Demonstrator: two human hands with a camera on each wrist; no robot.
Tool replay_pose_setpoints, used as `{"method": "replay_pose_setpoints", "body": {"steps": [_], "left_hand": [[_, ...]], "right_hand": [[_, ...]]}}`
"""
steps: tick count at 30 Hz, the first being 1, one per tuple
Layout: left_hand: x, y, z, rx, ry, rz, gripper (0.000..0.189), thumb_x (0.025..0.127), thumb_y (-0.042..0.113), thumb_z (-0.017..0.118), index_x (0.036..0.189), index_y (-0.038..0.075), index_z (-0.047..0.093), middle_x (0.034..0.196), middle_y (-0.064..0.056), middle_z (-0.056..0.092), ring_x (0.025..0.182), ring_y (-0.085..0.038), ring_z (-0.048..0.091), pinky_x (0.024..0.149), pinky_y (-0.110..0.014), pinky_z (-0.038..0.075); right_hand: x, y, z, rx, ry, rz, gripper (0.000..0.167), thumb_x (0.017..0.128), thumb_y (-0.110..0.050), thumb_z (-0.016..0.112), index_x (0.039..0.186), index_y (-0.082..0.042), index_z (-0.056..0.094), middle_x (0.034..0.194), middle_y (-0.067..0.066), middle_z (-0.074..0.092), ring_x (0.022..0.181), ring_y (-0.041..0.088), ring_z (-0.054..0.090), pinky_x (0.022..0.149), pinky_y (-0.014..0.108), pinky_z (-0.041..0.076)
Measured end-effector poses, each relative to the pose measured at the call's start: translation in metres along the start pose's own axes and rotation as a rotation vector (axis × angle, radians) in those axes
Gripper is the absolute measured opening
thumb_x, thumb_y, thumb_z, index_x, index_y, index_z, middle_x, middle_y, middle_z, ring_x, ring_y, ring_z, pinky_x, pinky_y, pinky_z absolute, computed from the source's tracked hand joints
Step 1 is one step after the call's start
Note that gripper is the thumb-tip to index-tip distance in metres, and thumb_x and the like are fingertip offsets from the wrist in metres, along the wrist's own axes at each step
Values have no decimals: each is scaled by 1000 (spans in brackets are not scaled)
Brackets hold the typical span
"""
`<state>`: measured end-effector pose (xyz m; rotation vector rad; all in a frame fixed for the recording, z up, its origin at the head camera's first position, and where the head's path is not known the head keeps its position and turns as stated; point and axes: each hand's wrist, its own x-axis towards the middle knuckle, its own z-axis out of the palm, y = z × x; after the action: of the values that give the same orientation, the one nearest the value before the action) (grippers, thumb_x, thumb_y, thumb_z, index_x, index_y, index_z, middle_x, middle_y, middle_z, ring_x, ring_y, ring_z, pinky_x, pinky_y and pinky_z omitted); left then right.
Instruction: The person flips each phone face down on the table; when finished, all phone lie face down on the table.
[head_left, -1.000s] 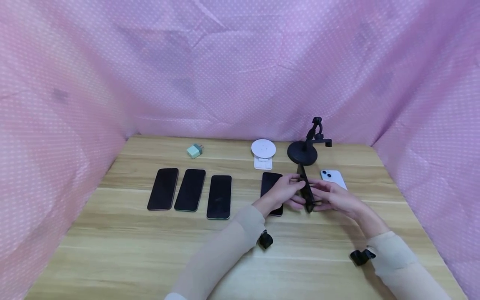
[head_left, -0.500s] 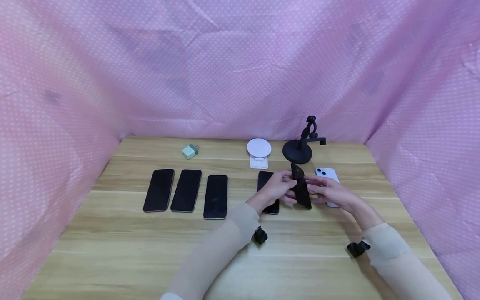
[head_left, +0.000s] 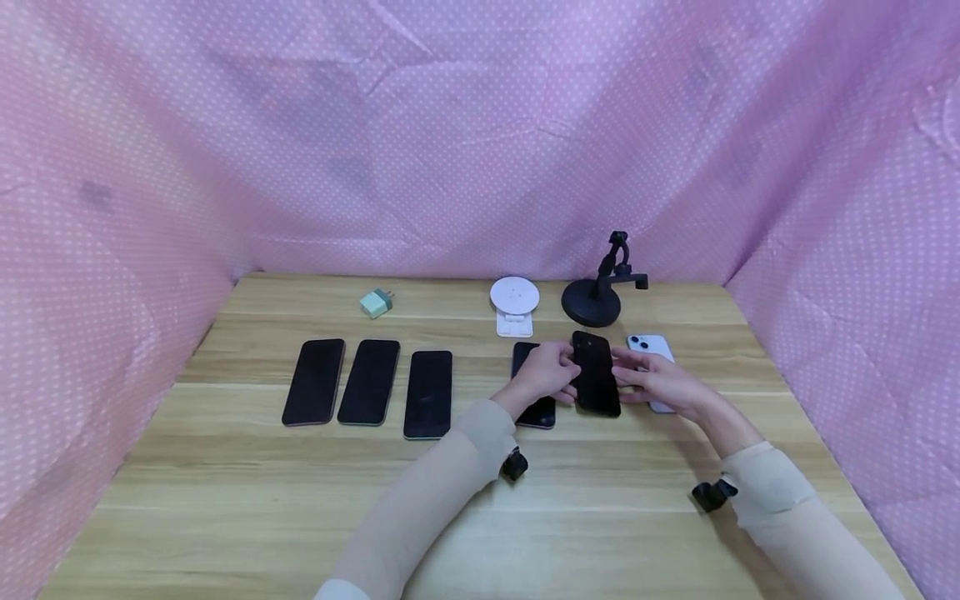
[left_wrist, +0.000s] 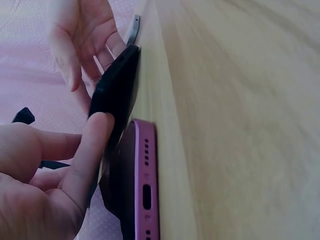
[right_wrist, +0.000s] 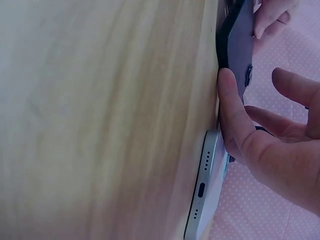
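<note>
A black phone point(head_left: 597, 375), back up with its camera at the far end, is between my two hands, slightly tilted. My left hand point(head_left: 545, 372) pinches its left edge; in the left wrist view a finger point(left_wrist: 95, 132) lies against the dark phone point(left_wrist: 115, 95). At the opposite edge, my right hand point(head_left: 660, 385) touches the phone with a fingertip point(right_wrist: 227, 82), its thumb point(right_wrist: 295, 85) standing off. Partly under my left hand lies a dark-screened phone point(head_left: 536, 414) with a pink frame. A white phone point(head_left: 652, 345), back up, is partly hidden behind my right hand.
Three dark-screened phones, a left one point(head_left: 313, 382), a middle one point(head_left: 369, 382) and a right one point(head_left: 428, 394), lie on the wooden table point(head_left: 247, 508). Along the back are a green plug adapter point(head_left: 377, 303), a white round-topped stand point(head_left: 514, 296) and a black stand point(head_left: 591, 303).
The phone between my hands has turned from edge-on to nearly flat, its back now facing up. Both hands have stayed at its sides. The head view has shifted slightly.
</note>
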<state>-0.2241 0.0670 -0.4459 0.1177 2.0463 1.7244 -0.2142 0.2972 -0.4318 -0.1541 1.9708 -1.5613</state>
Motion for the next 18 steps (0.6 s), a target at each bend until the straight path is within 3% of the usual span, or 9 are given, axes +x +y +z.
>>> {"method": "replay_pose_setpoints", "body": {"steps": [3, 8, 18], "left_hand": [[-3, 2, -1, 66, 2, 1, 44, 98, -4, 61, 141, -6, 52, 112, -17, 68, 65, -27, 73, 54, -32, 61], [-3, 1, -2, 94, 9, -5, 48, 98, -4, 62, 144, -6, 50, 113, -17, 68, 62, -24, 72, 52, -31, 61], [0, 0, -1, 195, 20, -31, 50, 96, -3, 67, 144, -1, 53, 98, -6, 69, 56, -18, 70, 50, -28, 59]], "right_hand": [[0, 0, 1, -2, 9, 6, 68, 109, -16, 47, 157, 12, 8, 160, 36, 15, 137, 43, 38, 101, 43, 52], [3, -1, 2, -23, 3, -5, 66, 110, -16, 46, 156, 14, 9, 159, 37, 16, 136, 41, 40, 100, 42, 53], [4, -2, 1, -36, 1, 18, 66, 110, -17, 47, 155, 14, 11, 161, 35, 10, 142, 46, 30, 103, 41, 51]]}}
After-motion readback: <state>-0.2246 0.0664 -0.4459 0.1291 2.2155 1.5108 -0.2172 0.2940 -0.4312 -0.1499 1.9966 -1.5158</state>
